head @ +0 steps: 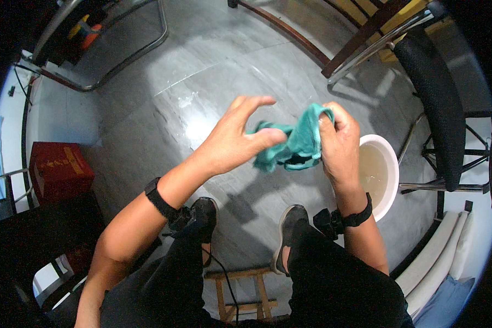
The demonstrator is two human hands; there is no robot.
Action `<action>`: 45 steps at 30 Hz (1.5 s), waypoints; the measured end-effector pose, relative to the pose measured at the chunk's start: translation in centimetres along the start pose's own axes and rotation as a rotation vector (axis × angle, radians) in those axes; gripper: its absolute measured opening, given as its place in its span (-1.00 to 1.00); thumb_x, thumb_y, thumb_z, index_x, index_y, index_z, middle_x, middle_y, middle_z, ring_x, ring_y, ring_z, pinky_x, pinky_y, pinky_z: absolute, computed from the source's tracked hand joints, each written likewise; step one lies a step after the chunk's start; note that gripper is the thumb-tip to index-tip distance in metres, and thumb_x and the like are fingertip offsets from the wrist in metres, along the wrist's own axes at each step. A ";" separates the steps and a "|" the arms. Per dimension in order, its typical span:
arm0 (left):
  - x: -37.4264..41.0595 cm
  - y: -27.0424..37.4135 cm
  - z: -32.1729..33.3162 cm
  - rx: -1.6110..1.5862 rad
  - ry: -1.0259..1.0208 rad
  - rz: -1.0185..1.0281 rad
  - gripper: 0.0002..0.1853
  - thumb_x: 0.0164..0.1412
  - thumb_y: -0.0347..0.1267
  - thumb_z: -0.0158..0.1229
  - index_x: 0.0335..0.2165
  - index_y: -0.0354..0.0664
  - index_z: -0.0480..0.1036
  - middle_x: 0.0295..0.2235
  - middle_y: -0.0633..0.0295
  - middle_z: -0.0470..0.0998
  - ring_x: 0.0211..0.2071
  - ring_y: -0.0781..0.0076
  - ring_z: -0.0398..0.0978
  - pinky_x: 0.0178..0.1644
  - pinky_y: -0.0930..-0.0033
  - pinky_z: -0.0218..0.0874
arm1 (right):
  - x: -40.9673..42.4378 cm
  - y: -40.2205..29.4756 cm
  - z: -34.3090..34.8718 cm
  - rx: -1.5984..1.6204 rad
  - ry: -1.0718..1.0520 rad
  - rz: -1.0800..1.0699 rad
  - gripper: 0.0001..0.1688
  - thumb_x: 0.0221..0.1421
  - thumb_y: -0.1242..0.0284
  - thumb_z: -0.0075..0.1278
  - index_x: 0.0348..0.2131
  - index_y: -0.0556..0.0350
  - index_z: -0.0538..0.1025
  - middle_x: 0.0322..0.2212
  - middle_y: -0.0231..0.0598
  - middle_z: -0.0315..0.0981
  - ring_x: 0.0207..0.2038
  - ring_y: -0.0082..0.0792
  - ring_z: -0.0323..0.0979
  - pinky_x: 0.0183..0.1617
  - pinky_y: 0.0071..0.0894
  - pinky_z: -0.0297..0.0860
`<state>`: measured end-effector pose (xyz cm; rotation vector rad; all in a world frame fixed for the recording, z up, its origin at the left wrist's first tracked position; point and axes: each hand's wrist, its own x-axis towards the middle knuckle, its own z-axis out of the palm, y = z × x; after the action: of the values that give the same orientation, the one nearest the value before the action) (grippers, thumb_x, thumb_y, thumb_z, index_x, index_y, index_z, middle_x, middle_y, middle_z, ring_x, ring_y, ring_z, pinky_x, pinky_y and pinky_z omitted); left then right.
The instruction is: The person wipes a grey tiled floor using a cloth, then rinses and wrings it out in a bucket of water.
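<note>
A crumpled teal cloth (pixel 307 135) hangs in front of me, above the grey tiled floor. My right hand (pixel 341 141) is closed around its right end, with the thumb pressed on the fabric. Just left of the cloth is my left hand (pixel 246 135), its thumb and fingers spread and nothing gripped between them; the thumb tip overlaps the cloth, and whether it touches cannot be told. Beyond my right wrist stands a pale bucket (pixel 389 172) with cloudy liquid in it, partly hidden by my forearm.
A small wooden stool (pixel 240 274) stands between my legs, a dark cable across it. At the left is a red box (pixel 59 170). A black chair (pixel 432 110) with metal legs stands right of the bucket. Dark wooden furniture (pixel 285 30) is at the top, a curved metal tube frame (pixel 164 24) at the upper left.
</note>
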<state>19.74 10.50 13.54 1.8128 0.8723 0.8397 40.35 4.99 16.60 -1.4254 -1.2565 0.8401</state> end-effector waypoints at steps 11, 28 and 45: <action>2.5 7.7 -4.2 -0.058 -0.136 -0.005 -0.81 0.32 -0.44 0.08 -0.18 -0.37 0.48 -0.35 0.29 0.56 -0.31 0.56 0.47 -0.18 0.46 0.34 | 1.1 -2.7 -0.8 -0.349 -0.085 -0.199 -0.80 -0.13 0.71 0.11 -0.41 0.19 0.45 -0.48 -0.31 0.40 -0.42 -0.47 0.41 -0.33 -0.49 0.31; -2.5 7.8 -12.9 -0.345 -0.134 -0.252 -0.78 0.24 -0.35 0.07 -0.28 -0.33 0.47 -0.42 0.36 0.49 -0.39 0.68 0.40 -0.30 0.59 0.24 | -4.7 8.5 -5.7 -0.316 0.037 0.106 -0.77 -0.09 0.78 -0.03 -0.36 0.25 0.50 -0.34 -0.27 0.50 -0.23 -0.48 0.47 -0.11 -0.50 0.38; -11.7 -16.4 -13.8 0.310 -0.543 -0.727 -0.77 0.21 -0.41 0.02 -0.25 -0.36 0.50 -0.39 0.09 0.56 -0.30 0.24 0.52 -0.16 0.17 0.34 | -1.5 18.9 -5.5 -0.565 -0.637 0.271 -0.82 -0.11 0.57 0.12 -0.38 0.21 0.52 -0.43 -0.13 0.50 -0.29 -0.17 0.44 -0.17 -0.26 0.36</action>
<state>-1.15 12.02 0.99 1.6550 1.2097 -0.2507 50.19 3.33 -0.39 -1.8818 -1.9157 1.2499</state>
